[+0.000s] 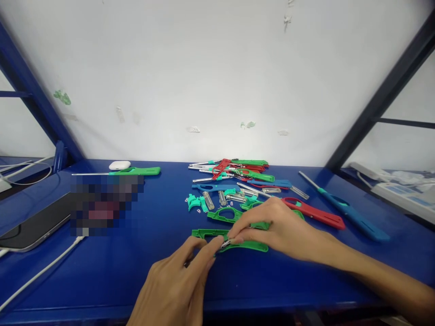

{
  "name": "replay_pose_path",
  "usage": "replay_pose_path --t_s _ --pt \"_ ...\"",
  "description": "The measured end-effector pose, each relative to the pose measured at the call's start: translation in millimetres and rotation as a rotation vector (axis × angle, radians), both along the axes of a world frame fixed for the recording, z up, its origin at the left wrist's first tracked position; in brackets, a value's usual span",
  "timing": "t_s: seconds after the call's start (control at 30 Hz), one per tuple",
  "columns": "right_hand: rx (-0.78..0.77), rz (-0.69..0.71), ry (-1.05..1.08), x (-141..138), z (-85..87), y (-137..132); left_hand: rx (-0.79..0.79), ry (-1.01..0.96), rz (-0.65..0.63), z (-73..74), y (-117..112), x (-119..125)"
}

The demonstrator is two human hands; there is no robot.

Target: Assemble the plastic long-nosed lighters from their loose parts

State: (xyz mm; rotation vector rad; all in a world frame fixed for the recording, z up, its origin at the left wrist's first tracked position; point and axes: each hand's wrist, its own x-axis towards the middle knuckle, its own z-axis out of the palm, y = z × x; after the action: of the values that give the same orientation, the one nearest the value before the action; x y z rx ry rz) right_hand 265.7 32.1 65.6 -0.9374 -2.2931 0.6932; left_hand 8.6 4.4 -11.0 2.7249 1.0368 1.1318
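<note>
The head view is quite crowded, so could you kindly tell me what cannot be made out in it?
All in the head view:
Small metal part: partly covered by the left hand and right hand; which grips it is unclear.
Nearest green handle half: middle hidden by these hands.
Pixelated patch: blurs whatever lies behind it.
White cable: cut off by the left edge.
Tiny loose pieces: too small to identify.

On the table point(136, 258), a phone point(37, 222) lay left, earbud case point(120, 165) far left, casing half point(251, 246) near centre, lighter point(353, 213) right
</note>
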Motion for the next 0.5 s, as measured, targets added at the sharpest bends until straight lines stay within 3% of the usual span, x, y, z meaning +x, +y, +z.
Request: replay_pose_path --t_s 0.23,0.5 --pt "0.005 0.03 -0.048 4.3 7.7 3.8 -0.038 0.028 0.022 2.8 -3.5 0.0" --pt "0.133 0.158 -0.106 9.5 10.5 3.3 -0.066 0.044 0.033 5.9 -4.1 -0.5"
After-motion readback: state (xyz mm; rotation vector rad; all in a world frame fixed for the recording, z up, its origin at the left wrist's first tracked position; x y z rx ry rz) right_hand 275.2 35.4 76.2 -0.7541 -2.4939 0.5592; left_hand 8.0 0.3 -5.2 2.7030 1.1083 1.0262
